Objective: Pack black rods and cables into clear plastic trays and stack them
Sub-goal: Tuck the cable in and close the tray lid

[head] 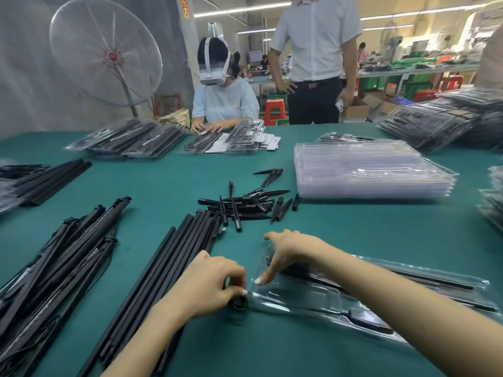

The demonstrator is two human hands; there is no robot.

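I judge the tray before me half packed: my left hand pinches a small black coil at its near-left corner, my right hand presses spread on it, while many rods left of it wait.

No text can be read with any certainty: the red strip on the far pillar bears yellow characters too small and cut off to make out, and the white paper slips beside the far packed trays are blurred beyond reading.
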